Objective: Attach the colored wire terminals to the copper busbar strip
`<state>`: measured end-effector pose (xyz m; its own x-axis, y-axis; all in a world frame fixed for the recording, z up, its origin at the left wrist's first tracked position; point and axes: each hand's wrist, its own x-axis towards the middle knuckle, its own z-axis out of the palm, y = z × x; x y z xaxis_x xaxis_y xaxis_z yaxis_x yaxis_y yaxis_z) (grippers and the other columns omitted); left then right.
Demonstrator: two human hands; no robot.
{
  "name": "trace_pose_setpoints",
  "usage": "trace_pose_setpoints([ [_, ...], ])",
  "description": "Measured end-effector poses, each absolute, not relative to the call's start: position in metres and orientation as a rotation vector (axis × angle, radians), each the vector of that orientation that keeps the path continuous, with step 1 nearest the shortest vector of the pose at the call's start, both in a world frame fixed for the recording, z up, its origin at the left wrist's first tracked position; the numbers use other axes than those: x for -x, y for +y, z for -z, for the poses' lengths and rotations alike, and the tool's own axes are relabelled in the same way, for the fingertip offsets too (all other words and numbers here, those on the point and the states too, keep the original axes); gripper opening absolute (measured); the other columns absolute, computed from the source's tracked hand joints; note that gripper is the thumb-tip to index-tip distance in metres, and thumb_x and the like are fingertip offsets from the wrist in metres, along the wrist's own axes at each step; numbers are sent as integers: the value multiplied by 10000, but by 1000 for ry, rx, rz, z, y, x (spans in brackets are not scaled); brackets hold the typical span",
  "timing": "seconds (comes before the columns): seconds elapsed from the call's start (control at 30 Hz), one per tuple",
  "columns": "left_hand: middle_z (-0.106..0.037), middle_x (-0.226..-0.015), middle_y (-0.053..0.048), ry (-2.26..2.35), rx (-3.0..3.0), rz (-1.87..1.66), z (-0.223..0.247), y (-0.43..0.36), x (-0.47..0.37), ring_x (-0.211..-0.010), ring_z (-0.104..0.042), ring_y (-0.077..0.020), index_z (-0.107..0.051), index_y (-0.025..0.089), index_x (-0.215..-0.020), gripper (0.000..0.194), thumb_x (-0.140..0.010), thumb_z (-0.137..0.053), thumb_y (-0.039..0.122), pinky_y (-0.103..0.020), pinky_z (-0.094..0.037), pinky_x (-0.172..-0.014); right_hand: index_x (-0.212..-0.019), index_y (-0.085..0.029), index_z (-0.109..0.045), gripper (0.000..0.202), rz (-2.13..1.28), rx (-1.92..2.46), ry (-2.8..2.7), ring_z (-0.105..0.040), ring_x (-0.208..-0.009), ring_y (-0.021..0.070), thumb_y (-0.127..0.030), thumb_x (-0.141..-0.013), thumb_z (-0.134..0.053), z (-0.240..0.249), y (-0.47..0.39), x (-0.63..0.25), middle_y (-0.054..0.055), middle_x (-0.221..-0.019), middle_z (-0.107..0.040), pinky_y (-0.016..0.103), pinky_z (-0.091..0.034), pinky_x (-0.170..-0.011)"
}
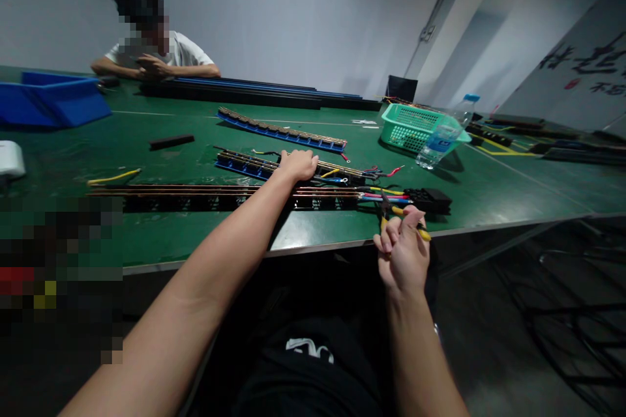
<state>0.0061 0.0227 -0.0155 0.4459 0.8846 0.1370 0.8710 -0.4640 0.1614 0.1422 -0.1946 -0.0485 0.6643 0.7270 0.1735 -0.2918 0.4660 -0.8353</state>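
My left hand [299,165] is closed over the middle of a blue-and-black strip [244,164] with copper bars and loose wires. Its fingertips are partly hidden. Nearer the table's front edge lies a long black strip [215,198] with copper bars, under my left forearm. Coloured wires [386,196] run from its right end to a black connector block [429,200]. My right hand [405,244] grips pliers with yellow handles [423,232], palm turned up. The dark jaws of the pliers are at the wires, but whether they touch them I cannot tell.
Farther back lie another blue strip [278,129] with copper bars and a short black bar [171,141]. A green basket [405,127] and a water bottle [437,146] stand right. A blue bin [59,101] is left. Across the green table sits a person [188,52] behind long black profiles [254,92].
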Motion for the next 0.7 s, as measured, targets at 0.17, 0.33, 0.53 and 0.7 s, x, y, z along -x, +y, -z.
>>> trace_pose_setpoints([
  [0.17, -653, -1301, -172, 1597, -2609, -291, 15, 24, -7, -1222, -576, -341, -650, 149, -1185, 475, -1033, -265, 382, -614, -311, -1085, -983, -260, -504, 417, -621, 901, -605, -306, -387, 24, -602, -820, -678, 53, -197, -141, -110, -637, -459, 148, -252, -374],
  [0.33, -661, -1282, -178, 1592, -2608, -296, 15, 24, -7, -1206, -586, -346, -662, 149, -1171, 466, -1027, -278, 371, -608, -323, -1075, -1075, -211, -638, 302, -210, 1225, -917, -480, -555, 82, -435, -876, -677, 70, -212, -128, -25, -763, -549, 224, -416, -526],
  [0.53, -658, -1294, -166, 1607, -2597, -276, 14, 23, -6, -1223, -574, -339, -664, 162, -1165, 475, -1027, -264, 378, -592, -316, -1085, -1229, -242, -626, 329, -24, 1219, -1172, -610, -787, 172, -314, -908, -632, 77, -236, -108, 42, -915, -632, 305, -503, -748],
  [0.7, -656, -1288, -186, 1582, -2620, -287, 15, 24, -6, -1209, -581, -356, -667, 139, -1179, 495, -1024, -260, 374, -612, -330, -1065, -1232, -253, -610, 346, -217, 1065, -1226, -552, -623, 134, -410, -924, -590, 59, -235, -102, 31, -869, -609, 266, -465, -555],
])
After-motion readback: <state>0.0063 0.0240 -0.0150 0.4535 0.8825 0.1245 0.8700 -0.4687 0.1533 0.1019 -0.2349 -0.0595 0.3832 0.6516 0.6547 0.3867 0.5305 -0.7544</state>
